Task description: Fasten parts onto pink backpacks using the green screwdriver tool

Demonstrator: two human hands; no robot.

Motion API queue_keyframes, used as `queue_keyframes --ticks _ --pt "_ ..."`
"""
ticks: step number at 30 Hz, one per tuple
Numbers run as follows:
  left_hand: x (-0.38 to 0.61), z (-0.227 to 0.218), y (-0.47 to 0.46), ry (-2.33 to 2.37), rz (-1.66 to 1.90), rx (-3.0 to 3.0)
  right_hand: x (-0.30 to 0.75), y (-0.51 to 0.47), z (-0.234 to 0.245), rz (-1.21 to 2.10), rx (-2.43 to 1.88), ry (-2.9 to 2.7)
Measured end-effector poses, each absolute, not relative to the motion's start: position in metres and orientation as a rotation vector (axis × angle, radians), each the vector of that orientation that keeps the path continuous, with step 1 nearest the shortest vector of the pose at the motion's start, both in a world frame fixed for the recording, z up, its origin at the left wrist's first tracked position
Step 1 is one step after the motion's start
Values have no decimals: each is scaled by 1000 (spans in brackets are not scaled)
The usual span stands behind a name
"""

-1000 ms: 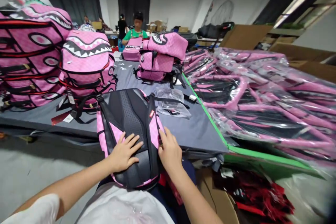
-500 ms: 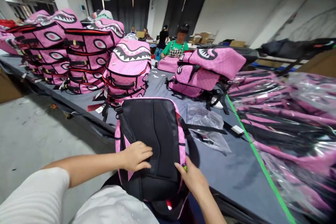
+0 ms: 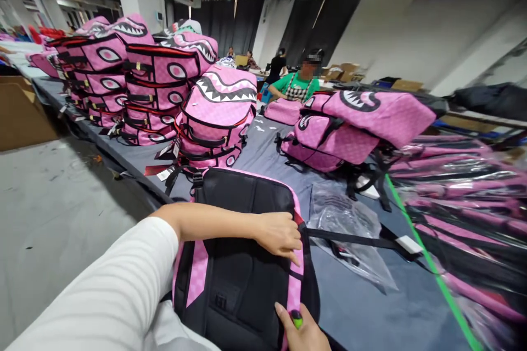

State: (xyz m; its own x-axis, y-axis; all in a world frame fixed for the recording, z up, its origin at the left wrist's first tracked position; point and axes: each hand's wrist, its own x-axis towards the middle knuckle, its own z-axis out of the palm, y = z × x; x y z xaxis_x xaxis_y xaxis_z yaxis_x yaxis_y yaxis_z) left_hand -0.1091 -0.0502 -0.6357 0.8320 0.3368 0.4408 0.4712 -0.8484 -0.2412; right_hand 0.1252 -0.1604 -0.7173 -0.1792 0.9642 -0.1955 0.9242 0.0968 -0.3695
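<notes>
A pink backpack [image 3: 242, 263] lies face down in front of me, its black padded back panel upward, on the grey table [image 3: 362, 307]. My left hand [image 3: 279, 235] reaches across it and rests on its upper right edge, fingers curled against the pink side by the shoulder strap. My right hand [image 3: 302, 330] shows only partly at the bottom edge, at the backpack's lower right edge, fingers closed on a small green thing. A black strap [image 3: 354, 239] runs right from the backpack to a white tag [image 3: 408, 244].
Stacks of pink shark-mouth backpacks [image 3: 148, 85] stand at the left, more backpacks [image 3: 341, 126] lie mid-table. A clear plastic bag [image 3: 349, 230] lies right of my backpack. Bagged backpacks [image 3: 465, 197] are piled beyond a green edge [image 3: 432, 274]. A person in green [image 3: 298, 85] works at the far end.
My view swung left. My left hand moved from the lower back panel across to the backpack's upper right edge. My right hand dropped lower along the right edge.
</notes>
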Motion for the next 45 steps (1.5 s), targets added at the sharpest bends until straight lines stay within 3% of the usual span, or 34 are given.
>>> queue_keyframes --ticks 4,9,14,18,25,34,45 --pt "-135 -608 -56 -505 -474 -2666 120 -182 -708 601 -2076 -2174" --pt "-175 -572 -43 -910 -545 -2313 105 -193 -688 595 -2083 -2156" --pt "-147 -593 -73 -725 -488 -2556 110 -196 -665 683 -2020 -1976" --pt "-128 -613 -91 -793 -533 -2677 122 -201 -629 753 -1602 -1507" --pt "-125 -626 -89 -893 -634 -2715 107 -175 -602 1145 -1297 -1369" --pt "-126 -655 -101 -823 -956 -2636 70 -149 -644 643 -1322 -1299" --pt "-123 -661 -98 -783 -996 -2543 63 -145 -651 394 -1345 -1503"
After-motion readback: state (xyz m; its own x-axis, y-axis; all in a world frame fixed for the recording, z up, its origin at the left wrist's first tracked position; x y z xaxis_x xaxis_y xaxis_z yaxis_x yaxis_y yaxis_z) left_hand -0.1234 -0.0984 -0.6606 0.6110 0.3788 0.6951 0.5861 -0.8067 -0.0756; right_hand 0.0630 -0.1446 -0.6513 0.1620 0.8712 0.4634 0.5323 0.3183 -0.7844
